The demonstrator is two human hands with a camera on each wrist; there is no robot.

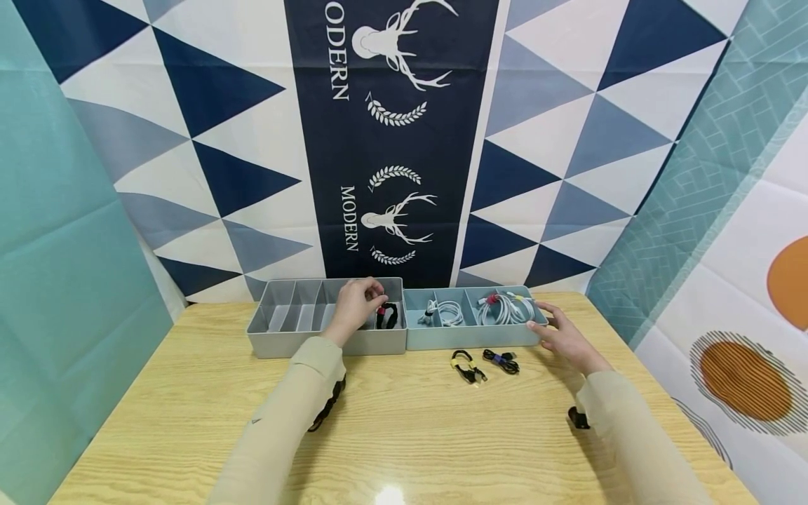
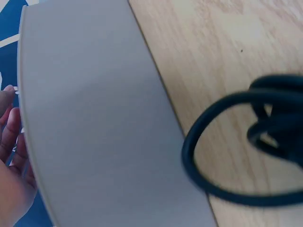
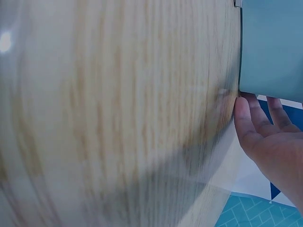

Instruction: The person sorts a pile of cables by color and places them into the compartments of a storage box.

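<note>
My left hand (image 1: 361, 303) reaches over the front wall of the grey divided box (image 1: 328, 344). Its fingertips are just above a black cable (image 1: 393, 315) with a red tie, which stands in the rightmost compartment. In the left wrist view, thumb and fingers (image 2: 14, 137) show apart beyond the box wall, nothing visible between them. My right hand (image 1: 564, 337) rests at the right end of the light blue divided box (image 1: 473, 339). The right wrist view has its extended fingers (image 3: 258, 118) against that end, thumb by the bottom corner.
White cables (image 1: 449, 313) and more white cables with red and yellow ties (image 1: 501, 308) lie in the blue box. In front of it are a black cable with a yellow tie (image 1: 466, 366) and one with a purple tie (image 1: 501, 361). A patterned cloth (image 1: 391, 140) hangs behind.
</note>
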